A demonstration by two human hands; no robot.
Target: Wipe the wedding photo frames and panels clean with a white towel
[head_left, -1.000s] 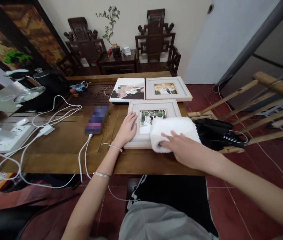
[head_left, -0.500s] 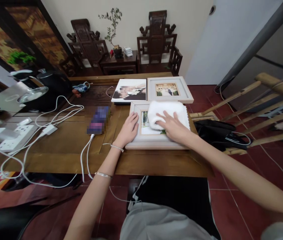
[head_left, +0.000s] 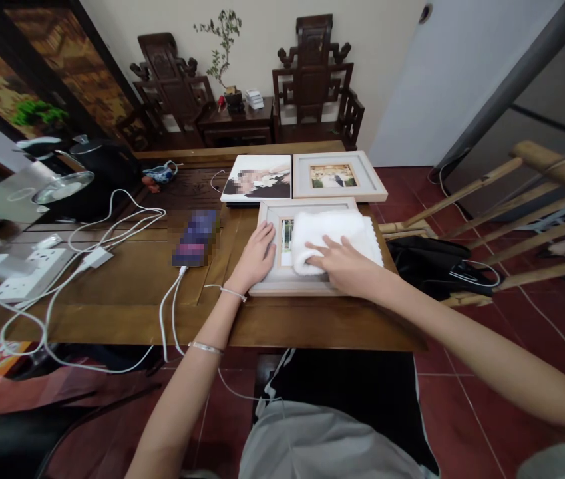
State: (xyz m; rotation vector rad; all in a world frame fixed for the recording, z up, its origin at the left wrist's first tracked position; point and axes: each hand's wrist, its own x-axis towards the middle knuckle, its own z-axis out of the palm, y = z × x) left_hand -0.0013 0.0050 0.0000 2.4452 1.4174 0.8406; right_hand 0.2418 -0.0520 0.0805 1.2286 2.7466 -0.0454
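Observation:
A picture frame [head_left: 267, 283] with a pale border lies flat near the table's front edge. My left hand [head_left: 258, 256] rests on its left border, fingers stretched out together over the rim. Over the right part of the frame and its photo is a folded white cloth [head_left: 332, 227]. My right hand [head_left: 347, 265] presses down on this cloth and holds it against the frame, fingers spread on top. The cloth hides most of the photo; only its left strip shows.
Behind the frame lie a second framed photo [head_left: 372, 186] and a white-edged photo panel [head_left: 257, 176]. A phone [head_left: 195, 237] with white cables is to the left, beyond it a power strip [head_left: 30, 276] and a black kettle [head_left: 105, 159]. A wooden rack [head_left: 506, 246] stands at right.
My right hand has slid the white cloth slightly toward me and to the left across the frame. My left hand stays on the frame's left border.

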